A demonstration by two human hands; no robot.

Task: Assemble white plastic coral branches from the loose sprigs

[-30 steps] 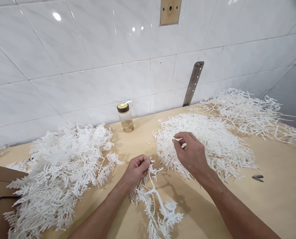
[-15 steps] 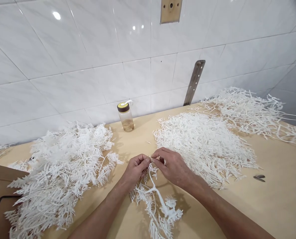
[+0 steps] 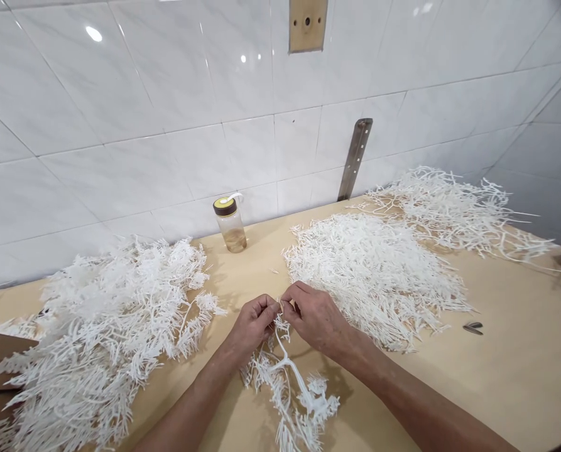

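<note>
A white plastic branch (image 3: 292,370) with many fine needle-like sprigs hangs from my fingertips and runs toward me over the table. My left hand (image 3: 255,321) is closed, thumb and fingers pinching the branch's upper end. Close against it, my right hand (image 3: 315,314) pinches at the same tip with thumb and forefinger; whatever tiny piece sits between those fingers is hidden. Just beyond my right hand spreads a heap of loose white sprigs (image 3: 369,270). To the left of my left hand lies a large pile of bushy white branches (image 3: 120,314).
A lidded bottle (image 3: 233,231) holding some brown liquid stands by the tiled wall. A metal bracket (image 3: 354,160) leans there. Thin bare white stems (image 3: 450,204) lie at the back right. Sunflower-seed-like dark bits (image 3: 473,328) rest on the tan table (image 3: 520,376). A brown box (image 3: 2,364) stands left.
The view has shifted a little to the right, so everything appears further left. Both hands stay together at the branch tip, with the right fingers slightly shifted.
</note>
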